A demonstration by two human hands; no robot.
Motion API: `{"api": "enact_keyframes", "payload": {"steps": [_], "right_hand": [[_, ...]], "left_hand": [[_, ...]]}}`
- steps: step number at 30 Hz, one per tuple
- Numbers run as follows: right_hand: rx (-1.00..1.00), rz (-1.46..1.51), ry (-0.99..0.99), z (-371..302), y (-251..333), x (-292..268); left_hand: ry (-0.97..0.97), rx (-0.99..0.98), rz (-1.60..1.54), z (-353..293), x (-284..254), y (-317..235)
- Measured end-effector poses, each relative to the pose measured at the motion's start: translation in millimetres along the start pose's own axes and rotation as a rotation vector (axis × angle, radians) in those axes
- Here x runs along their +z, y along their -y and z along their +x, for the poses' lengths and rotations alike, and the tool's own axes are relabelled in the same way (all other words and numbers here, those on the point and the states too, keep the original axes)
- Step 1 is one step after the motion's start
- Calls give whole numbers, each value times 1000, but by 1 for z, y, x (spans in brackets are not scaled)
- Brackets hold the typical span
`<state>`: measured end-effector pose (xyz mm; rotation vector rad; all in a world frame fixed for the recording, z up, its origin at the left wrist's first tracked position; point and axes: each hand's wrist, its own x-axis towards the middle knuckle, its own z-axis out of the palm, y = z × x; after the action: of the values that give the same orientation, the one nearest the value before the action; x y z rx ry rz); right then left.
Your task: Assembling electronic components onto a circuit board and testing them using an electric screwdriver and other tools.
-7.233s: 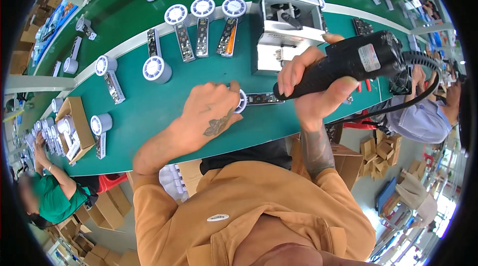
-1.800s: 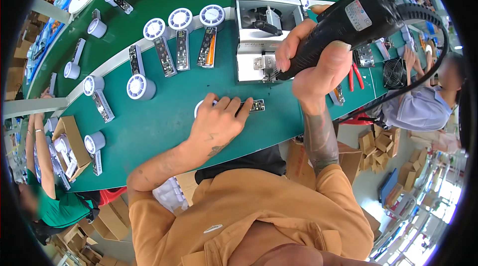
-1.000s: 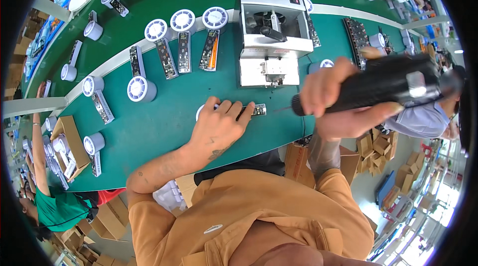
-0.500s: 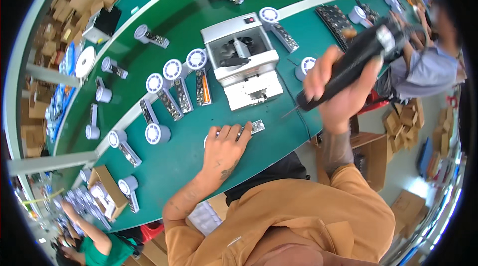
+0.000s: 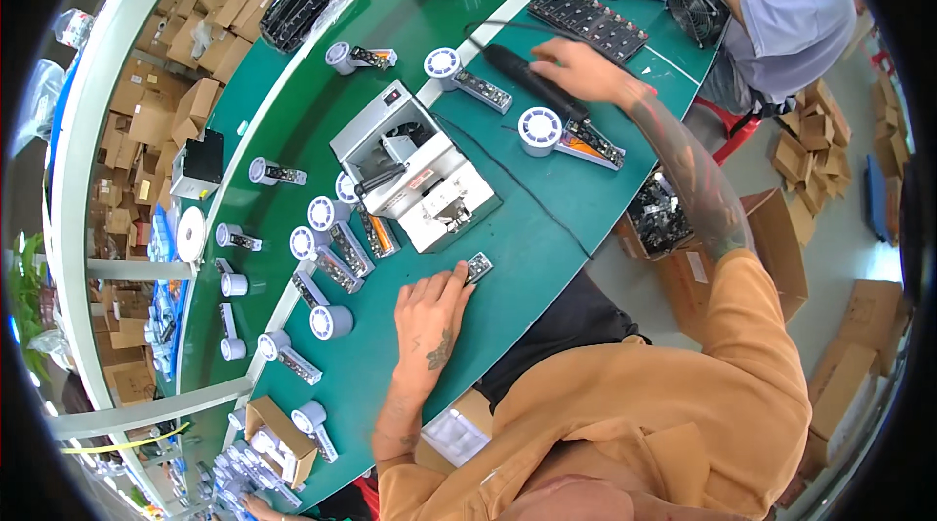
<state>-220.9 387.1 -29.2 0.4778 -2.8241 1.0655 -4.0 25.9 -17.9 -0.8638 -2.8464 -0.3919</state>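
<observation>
1. On the green table, the left hand lies flat, palm down, fingers spread and released; its fingertips touch a small rectangular circuit board piece, apparently pinning it in place.
2. That piece is a short, dark strip with pale metallic contacts, lying flat near the table's front edge, just below the grey-white benchtop machine.
3. The right hand reaches well away to the far right, fingers resting over a black electric screwdriver that lies on the table; whether they grasp it cannot be told.
4. Round white fan-and-board assemblies sit in rows beside the machine, likely staged for work.
5. Another person works at the upper right.
</observation>
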Motion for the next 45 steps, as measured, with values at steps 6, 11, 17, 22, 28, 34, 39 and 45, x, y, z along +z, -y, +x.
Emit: {"api": "enact_keyframes", "payload": {"steps": [6, 11, 17, 22, 28, 34, 39, 45], "right_hand": [[431, -685, -146, -92, -11, -14], [121, -757, -116, -109, -39, -24], [384, 786, -144, -149, 102, -66], [80, 342, 30, -177, 166, 19], [50, 13, -192, -175, 176, 67], [21, -73, -170, -161, 181, 71], [45, -75, -141, -156, 183, 75], [39, -103, -127, -153, 186, 74]], "left_hand": [[10, 3, -22, 7, -4, -2], [5, 32, -38, 6, -1, 0], [9, 8, -13, 5, 2, 1], [28, 15, 32, 6, 0, 0], [30, 25, -2, 9, 2, -1], [29, 25, 52, 5, 5, 2], [41, 26, 42, 5, 5, 4], [50, 19, 32, 7, 4, 3]]}}
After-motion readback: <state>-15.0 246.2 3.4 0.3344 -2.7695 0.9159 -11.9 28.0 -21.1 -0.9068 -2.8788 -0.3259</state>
